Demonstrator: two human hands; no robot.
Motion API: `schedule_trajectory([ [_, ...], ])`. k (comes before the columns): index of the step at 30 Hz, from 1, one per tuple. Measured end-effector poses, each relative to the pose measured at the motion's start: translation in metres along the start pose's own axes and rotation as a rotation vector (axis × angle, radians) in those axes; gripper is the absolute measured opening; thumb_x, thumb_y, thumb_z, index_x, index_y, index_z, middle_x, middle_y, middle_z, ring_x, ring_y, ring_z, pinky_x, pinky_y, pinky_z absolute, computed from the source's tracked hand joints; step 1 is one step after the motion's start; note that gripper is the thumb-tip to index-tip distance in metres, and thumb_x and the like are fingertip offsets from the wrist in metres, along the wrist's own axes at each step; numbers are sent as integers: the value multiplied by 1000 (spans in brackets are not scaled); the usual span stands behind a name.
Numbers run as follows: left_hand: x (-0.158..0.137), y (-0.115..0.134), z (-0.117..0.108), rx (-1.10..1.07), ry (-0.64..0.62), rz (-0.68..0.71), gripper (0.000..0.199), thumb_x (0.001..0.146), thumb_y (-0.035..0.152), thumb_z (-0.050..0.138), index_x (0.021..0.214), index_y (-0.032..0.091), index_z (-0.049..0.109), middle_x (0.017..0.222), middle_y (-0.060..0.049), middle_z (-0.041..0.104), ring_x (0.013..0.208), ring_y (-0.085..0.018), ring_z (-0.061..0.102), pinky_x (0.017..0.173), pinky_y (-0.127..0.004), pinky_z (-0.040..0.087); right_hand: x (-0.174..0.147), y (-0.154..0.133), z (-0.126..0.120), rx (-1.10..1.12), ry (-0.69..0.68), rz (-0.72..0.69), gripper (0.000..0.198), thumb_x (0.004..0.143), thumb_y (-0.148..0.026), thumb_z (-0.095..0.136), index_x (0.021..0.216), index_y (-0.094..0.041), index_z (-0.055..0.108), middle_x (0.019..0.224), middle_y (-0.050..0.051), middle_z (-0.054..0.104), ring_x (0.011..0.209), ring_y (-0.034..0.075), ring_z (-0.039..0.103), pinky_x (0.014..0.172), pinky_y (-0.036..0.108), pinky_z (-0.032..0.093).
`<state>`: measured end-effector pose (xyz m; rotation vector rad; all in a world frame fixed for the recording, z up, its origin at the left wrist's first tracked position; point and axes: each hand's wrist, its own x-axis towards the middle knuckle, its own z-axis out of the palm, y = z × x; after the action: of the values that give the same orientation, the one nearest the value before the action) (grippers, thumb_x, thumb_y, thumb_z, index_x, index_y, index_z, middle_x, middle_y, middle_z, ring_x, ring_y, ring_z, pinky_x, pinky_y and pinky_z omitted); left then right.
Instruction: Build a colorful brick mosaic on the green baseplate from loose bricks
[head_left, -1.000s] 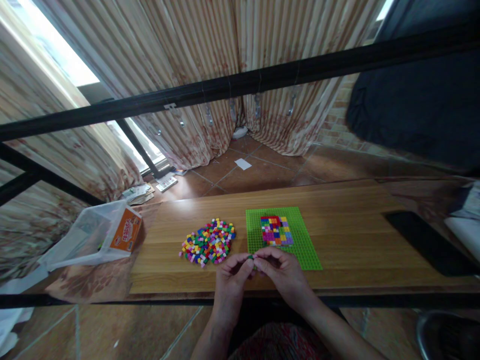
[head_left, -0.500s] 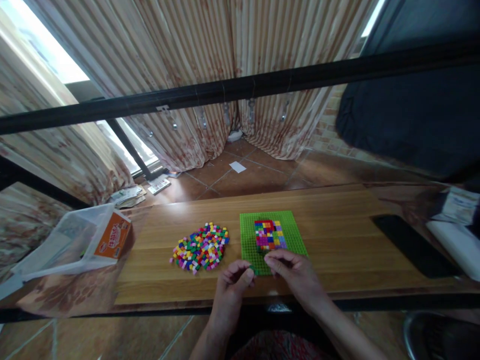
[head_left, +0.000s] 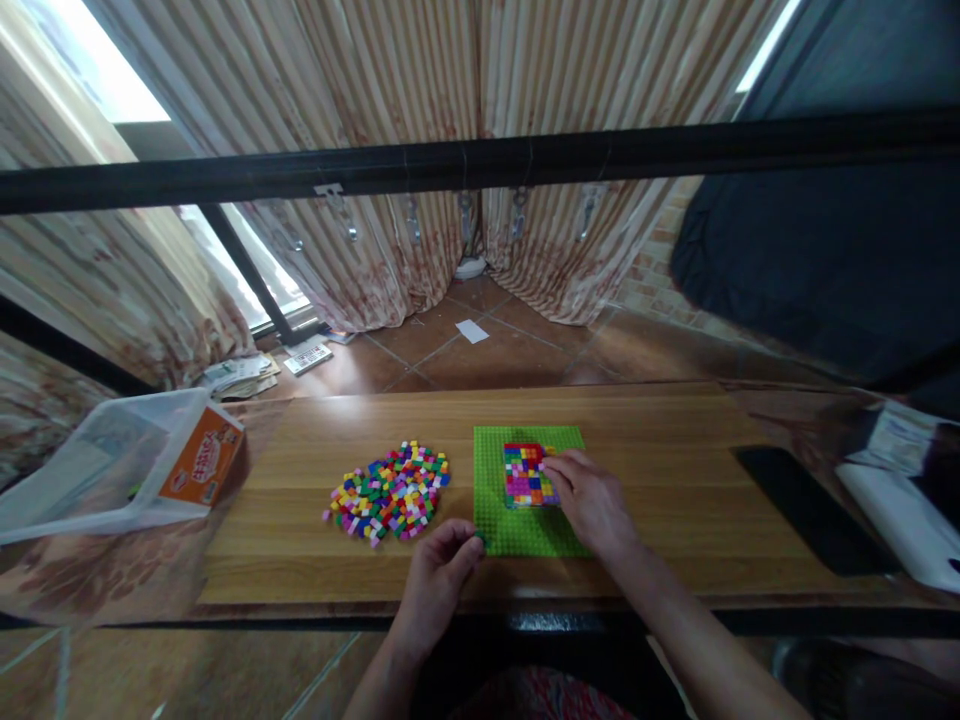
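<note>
A green studded baseplate [head_left: 491, 470] lies on the wooden board, bearing a square patch of many-coloured toy bricks [head_left: 521, 485]. My right hand [head_left: 596, 505] reaches over the patch, its thumb and fingers pinched together at the upper right part and covering that side. Whatever is between those fingertips is too small to make out. At the plate's front left corner, my left hand [head_left: 439, 575] pinches a small dark green toy brick [head_left: 478, 537] between thumb and forefinger. Left of the plate, a loose heap of toy bricks [head_left: 394, 493] in mixed colours is spread on the board.
The wooden board [head_left: 660, 430] spans the table. A clear plastic bin [head_left: 97, 470] with an orange label stands at the left. A long dark flat object [head_left: 814, 510] and a white object [head_left: 904, 530] lie at the right. A black metal rail [head_left: 450, 165] crosses beyond the table.
My right hand has moved up from the plate's front edge onto the brick patch. My left hand stays near the front left corner with the green brick. The camera view has shifted slightly.
</note>
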<state>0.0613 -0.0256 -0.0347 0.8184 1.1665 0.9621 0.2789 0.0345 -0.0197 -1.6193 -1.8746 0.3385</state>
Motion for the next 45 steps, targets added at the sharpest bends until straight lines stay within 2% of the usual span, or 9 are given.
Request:
schedule_trajectory([
  [11, 0, -2, -1, -31, -18, -6, 31, 68, 41, 74, 81, 16, 60, 64, 4, 55, 57, -7, 45, 54, -19, 35, -1, 8, -1, -136, -60, -74, 31, 94, -30, 41, 87, -23, 71, 89, 7, 66, 83, 21, 61, 78, 34, 48],
  [15, -1, -1, 0, -30, -13, 2, 31, 67, 41, 75, 79, 16, 61, 62, 4, 54, 57, -7, 44, 54, -19, 35, 3, 5, 0, -86, -39, -53, 27, 91, -30, 45, 87, -24, 71, 90, 6, 68, 82, 21, 62, 77, 35, 48],
  [20, -3, 2, 1, -52, -10, -1, 31, 67, 41, 75, 79, 15, 61, 63, 3, 53, 57, -7, 43, 54, -18, 35, 1, 4, -5, 96, -15, 55, 25, 87, -37, 51, 93, -23, 71, 92, 5, 70, 82, 20, 64, 78, 36, 50],
  [25, -2, 0, 0, -42, -29, 16, 30, 68, 42, 74, 78, 16, 61, 61, 4, 52, 54, -7, 41, 50, -18, 32, -1, 8, -5, 243, 56, 243, 34, 83, -48, 55, 93, -20, 72, 93, 8, 72, 79, 21, 65, 75, 37, 51],
  [29, -1, -2, -1, -36, -30, 14, 30, 69, 41, 74, 79, 15, 61, 61, 4, 52, 54, -6, 40, 48, -17, 30, 4, 8, 2, 371, 75, 363, 38, 77, -50, 61, 93, -17, 72, 90, 9, 73, 80, 23, 66, 74, 37, 52],
  [38, -3, 3, 1, -42, -40, -13, 29, 69, 41, 73, 76, 15, 60, 61, 4, 50, 54, -6, 39, 50, -18, 31, 9, 16, 11, 527, 52, 517, 41, 63, -48, 75, 88, -16, 72, 84, 8, 73, 72, 20, 65, 69, 36, 52],
  [45, -2, 1, -1, -32, -57, -16, 27, 71, 39, 72, 79, 16, 60, 65, 3, 52, 58, -8, 43, 55, -19, 35, 12, 12, 12, 585, 6, 511, 43, 60, -50, 77, 88, -17, 73, 84, 7, 74, 72, 20, 66, 66, 34, 52],
])
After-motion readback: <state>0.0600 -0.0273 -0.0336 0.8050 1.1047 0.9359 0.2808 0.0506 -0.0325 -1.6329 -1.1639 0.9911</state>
